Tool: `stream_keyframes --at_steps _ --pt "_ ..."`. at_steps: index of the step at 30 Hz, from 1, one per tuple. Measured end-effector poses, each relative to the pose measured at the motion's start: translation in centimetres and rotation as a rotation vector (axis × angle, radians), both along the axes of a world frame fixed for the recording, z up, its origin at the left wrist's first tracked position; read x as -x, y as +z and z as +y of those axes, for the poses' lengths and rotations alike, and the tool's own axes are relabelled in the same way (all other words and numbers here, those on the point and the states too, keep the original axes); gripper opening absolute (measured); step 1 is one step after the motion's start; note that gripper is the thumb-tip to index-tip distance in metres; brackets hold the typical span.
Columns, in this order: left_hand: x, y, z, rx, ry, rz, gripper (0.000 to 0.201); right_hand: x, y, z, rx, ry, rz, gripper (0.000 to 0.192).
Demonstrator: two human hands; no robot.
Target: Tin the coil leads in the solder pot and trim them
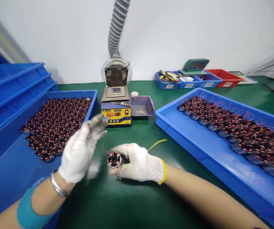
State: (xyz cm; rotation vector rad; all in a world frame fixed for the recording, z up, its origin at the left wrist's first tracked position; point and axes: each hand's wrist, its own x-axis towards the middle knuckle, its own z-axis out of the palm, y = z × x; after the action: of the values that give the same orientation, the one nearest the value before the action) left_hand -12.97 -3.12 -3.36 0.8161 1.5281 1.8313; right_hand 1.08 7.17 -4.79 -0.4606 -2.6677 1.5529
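Note:
My right hand (137, 162), in a white knit glove with a yellow cuff, grips a small round motor stator (114, 159) between thumb and fingers. Copper windings and a black centre face up, and thin wire leads stick out at its upper left. My left hand (81, 149), gloved too and smeared by motion, is raised to the left of the stator, apart from it. Its fingers are stretched out with nothing visible in them. Just beyond those fingertips stands a blue and yellow solder pot (116, 111) with a lit red display.
On the left, a blue tray (5, 171) holds a heap of stators. Another blue tray (175, 127) at right has stators in rows. A grey bin (151, 108), green tube (157, 144), extraction hose (116, 28), small blue bins (189, 84), red bin (224, 79) and clock (196, 65) stand beyond.

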Motion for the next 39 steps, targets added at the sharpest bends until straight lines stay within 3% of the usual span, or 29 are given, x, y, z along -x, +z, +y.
stream_keyframes --at_steps 2,3,8,11,15,20,22,27,32,36,39 --pt "1.4 0.7 0.0 -0.043 0.123 -0.049 0.035 -0.1 -0.1 0.1 0.034 0.007 0.005 0.048" --pt "1.9 0.9 -0.1 -0.009 0.114 -0.028 0.034 -0.1 0.0 0.2 0.054 0.008 0.014 0.049" --pt "2.0 1.0 -0.6 0.473 -0.314 0.138 0.036 -0.1 0.6 0.6 0.081 -0.014 0.005 0.033" --pt "0.1 0.7 -0.6 0.537 -0.281 0.079 0.023 -0.1 0.7 0.8 0.121 0.001 -0.038 0.022" --pt "-1.0 1.0 -0.3 0.378 -0.075 -0.073 0.022 -0.1 0.2 0.9 0.275 0.017 -0.026 0.021" --pt "1.1 2.1 -0.1 -0.081 0.301 -0.184 0.006 0.0 -0.5 0.8 0.254 0.046 0.006 0.035" --pt "1.6 2.2 0.1 -0.15 0.371 -0.234 0.005 0.0 -0.8 0.8 0.28 0.036 0.04 0.04" --pt "0.3 0.4 0.5 -0.025 0.232 -0.364 0.016 0.0 -0.4 1.3 0.191 -0.073 0.23 0.053" --pt "-0.5 -1.5 0.7 0.25 0.011 -0.243 0.04 0.7 1.4 5.1 0.138 -0.223 0.234 0.056" --pt "-0.7 -1.9 0.7 0.367 -0.102 -0.05 0.042 3.8 4.0 10.4 -0.14 -0.383 0.236 0.056" --pt "-0.9 -1.9 0.6 0.382 -0.147 0.094 0.042 7.2 6.1 13.3 -0.314 -0.485 0.117 0.041"
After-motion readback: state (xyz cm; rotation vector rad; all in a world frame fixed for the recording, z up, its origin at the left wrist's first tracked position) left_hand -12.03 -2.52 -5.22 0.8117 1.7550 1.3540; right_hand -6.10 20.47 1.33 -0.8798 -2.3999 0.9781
